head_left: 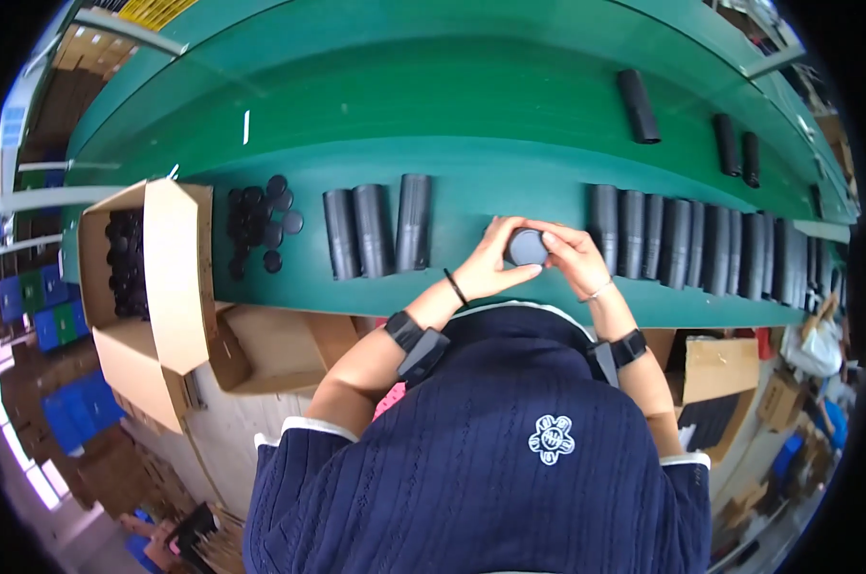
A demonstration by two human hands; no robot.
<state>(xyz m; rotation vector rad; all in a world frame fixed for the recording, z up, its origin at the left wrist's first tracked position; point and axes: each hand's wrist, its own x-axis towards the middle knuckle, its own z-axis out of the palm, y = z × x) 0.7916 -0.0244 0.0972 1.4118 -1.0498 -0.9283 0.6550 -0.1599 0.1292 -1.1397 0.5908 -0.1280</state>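
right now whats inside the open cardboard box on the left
The cardboard box holds small round black caps, packed close. Only the top layer by the far wall shows; the raised flap covers the rest, so how deep they go cannot be seen.

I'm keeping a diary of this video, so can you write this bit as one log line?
left hand + right hand: both gripping one black tube, round end up | three black tubes left | tube row right | loose caps by cardboard box
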